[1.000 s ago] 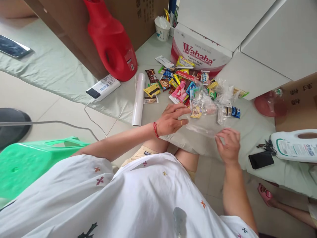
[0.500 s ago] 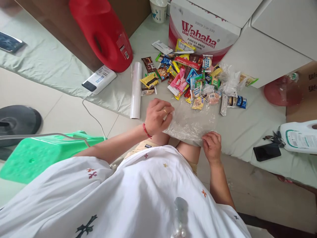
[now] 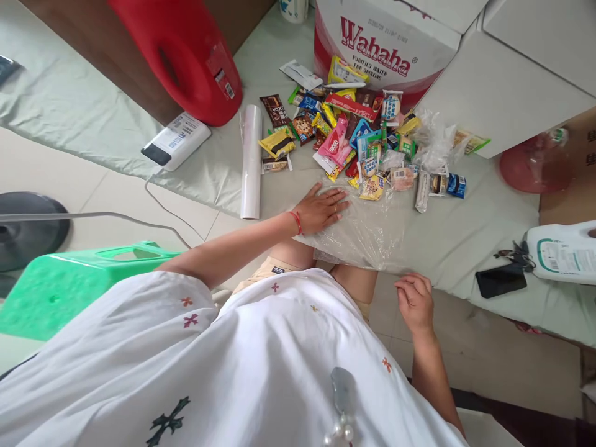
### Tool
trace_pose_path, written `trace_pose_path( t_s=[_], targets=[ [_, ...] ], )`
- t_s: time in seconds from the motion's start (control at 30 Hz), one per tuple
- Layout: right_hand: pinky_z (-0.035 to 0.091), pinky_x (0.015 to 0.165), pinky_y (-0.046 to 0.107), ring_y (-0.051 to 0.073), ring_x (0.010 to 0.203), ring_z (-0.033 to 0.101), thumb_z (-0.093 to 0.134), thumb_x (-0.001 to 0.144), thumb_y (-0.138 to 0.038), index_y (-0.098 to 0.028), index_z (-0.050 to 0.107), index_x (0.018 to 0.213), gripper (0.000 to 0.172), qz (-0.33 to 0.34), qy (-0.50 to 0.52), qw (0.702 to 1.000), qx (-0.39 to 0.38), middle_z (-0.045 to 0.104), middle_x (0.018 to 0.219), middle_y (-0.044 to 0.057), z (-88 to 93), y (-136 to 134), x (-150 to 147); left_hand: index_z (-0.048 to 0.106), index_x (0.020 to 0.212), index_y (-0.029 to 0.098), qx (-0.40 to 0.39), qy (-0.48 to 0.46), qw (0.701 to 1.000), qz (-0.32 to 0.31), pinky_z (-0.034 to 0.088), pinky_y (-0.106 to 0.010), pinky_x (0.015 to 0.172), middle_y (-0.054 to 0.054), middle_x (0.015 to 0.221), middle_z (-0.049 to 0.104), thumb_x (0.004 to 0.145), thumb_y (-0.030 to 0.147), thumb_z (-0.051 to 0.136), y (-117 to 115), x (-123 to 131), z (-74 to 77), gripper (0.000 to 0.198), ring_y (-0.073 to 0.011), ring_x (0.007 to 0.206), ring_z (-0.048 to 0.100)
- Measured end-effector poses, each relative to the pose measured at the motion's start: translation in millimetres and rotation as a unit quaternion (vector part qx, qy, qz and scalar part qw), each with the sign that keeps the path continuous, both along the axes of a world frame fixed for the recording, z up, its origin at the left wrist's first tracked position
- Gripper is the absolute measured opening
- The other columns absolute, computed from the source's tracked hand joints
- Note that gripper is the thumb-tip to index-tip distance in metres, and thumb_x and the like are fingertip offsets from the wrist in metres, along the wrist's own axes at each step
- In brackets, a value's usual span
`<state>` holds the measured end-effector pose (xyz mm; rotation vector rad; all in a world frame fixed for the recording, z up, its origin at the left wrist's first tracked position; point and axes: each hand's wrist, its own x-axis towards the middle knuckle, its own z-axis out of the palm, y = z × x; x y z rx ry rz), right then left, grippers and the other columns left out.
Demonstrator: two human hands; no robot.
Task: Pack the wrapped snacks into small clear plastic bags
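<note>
My left hand (image 3: pixel 322 209) lies flat with its fingers spread on a sheet of clear plastic (image 3: pixel 372 230) at the near edge of the cloth-covered surface. Off the right front corner of the plastic is my right hand (image 3: pixel 415 298), its fingers curled together; whether they pinch the film's edge is too small to tell. Beyond the sheet spreads a pile of wrapped snacks (image 3: pixel 338 143), with crumpled clear plastic (image 3: pixel 437 146) at its right. A white roll (image 3: pixel 251 162) stands lengthwise to the left of the pile.
A red jug (image 3: pixel 186 62) and a white power bank (image 3: pixel 177 141) are at the left, a Wahaha carton (image 3: pixel 377 46) at the back. To the right are a black phone (image 3: pixel 501 280), keys and a white bottle (image 3: pixel 563 253). A green stool (image 3: pixel 79 285) stands on the floor.
My left hand has moved right and opened flat on the plastic. My right hand has shifted right and toward me, away from the sheet's corner. The view has shifted slightly.
</note>
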<state>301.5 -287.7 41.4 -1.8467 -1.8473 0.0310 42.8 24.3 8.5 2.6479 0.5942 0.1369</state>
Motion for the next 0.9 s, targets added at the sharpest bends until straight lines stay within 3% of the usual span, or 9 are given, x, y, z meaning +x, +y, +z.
trace_pose_path(
  t_s=[0.1,0.2,0.3,0.43,0.53,0.6,0.67,0.77,0.9],
  targets=[
    [0.053,0.099,0.049,0.029,0.114,0.060,0.068,0.094,-0.022,-0.028,0.072,0.114,0.021,0.005,-0.017,0.999,0.027,0.064,0.103,0.008,8.0,30,-35,0.044,0.159,0.028,-0.008,0.001,1.000,0.005,0.006,-0.069,0.127,-0.010,0.171,0.032,0.109,0.042,0.027,1,7,3.0,0.055,-0.0306,0.159,0.031],
    [0.045,0.110,0.053,0.033,0.128,0.053,0.066,0.097,-0.031,-0.038,0.067,0.131,0.035,0.094,-0.032,0.994,-0.045,0.067,0.124,0.008,3.2,79,-88,0.045,0.159,0.027,-0.014,0.001,1.000,0.008,0.007,-0.069,0.127,-0.011,0.172,0.032,0.110,0.040,0.028,3,10,3.3,0.053,-0.0301,0.159,0.031],
    [0.047,0.103,0.050,0.029,0.116,0.057,0.057,0.101,-0.023,-0.040,0.072,0.122,0.031,0.162,-0.065,0.980,-0.100,0.072,0.118,0.004,-11.6,113,-125,0.044,0.159,0.026,-0.005,0.002,1.000,0.023,0.010,-0.068,0.127,-0.012,0.172,0.030,0.109,0.039,0.033,8,1,4.4,0.053,-0.0306,0.159,0.030],
    [0.048,0.086,0.038,0.022,0.092,0.061,0.064,0.096,-0.015,-0.025,0.078,0.101,0.018,0.274,-0.053,0.948,-0.154,0.074,0.095,0.005,-18.2,124,-136,0.046,0.158,0.027,0.015,0.010,0.998,0.059,0.008,-0.068,0.127,-0.011,0.170,0.036,0.108,0.038,0.036,14,-20,6.3,0.052,-0.0297,0.159,0.030],
    [0.050,0.082,0.030,0.017,0.089,0.066,0.064,0.098,-0.018,-0.026,0.077,0.101,0.016,0.364,0.050,0.904,-0.218,0.076,0.096,0.001,3.5,136,-120,0.045,0.159,0.028,0.019,0.010,0.998,0.053,0.007,-0.067,0.127,-0.009,0.169,0.037,0.109,0.040,0.033,15,-28,4.1,0.053,-0.0283,0.159,0.031],
    [0.052,0.081,0.027,0.015,0.089,0.069,0.059,0.102,-0.026,-0.027,0.076,0.106,0.018,0.337,0.121,0.905,-0.230,0.077,0.100,0.000,28.5,162,-100,0.044,0.159,0.028,0.024,0.008,0.998,0.050,0.005,-0.067,0.127,-0.008,0.170,0.036,0.109,0.041,0.031,15,-29,2.0,0.053,-0.0277,0.159,0.030],
    [0.053,0.082,0.030,0.017,0.090,0.070,0.053,0.103,-0.029,-0.025,0.076,0.108,0.023,0.235,0.137,0.946,-0.174,0.077,0.102,0.002,55.0,207,-74,0.044,0.159,0.028,0.029,0.008,0.999,0.046,0.004,-0.066,0.128,-0.008,0.171,0.035,0.110,0.041,0.030,14,-28,1.0,0.053,-0.0271,0.159,0.029],
    [0.053,0.088,0.038,0.024,0.095,0.069,0.054,0.099,-0.025,-0.020,0.076,0.103,0.023,0.063,0.048,0.995,-0.066,0.077,0.104,0.006,85.3,300,-40,0.045,0.159,0.029,0.032,0.011,0.999,0.043,0.007,-0.065,0.128,-0.007,0.170,0.037,0.109,0.042,0.031,13,-27,2.2,0.053,-0.0271,0.159,0.030],
    [0.047,0.099,0.041,0.025,0.109,0.065,0.053,0.101,-0.025,-0.005,0.072,0.114,0.030,-0.037,-0.078,0.993,-0.076,0.072,0.118,0.017,98.9,419,-32,0.046,0.158,0.031,0.036,0.018,0.998,0.048,0.009,-0.064,0.128,-0.006,0.170,0.037,0.109,0.043,0.031,13,-28,5.3,0.053,-0.0269,0.159,0.031]
  ],
)
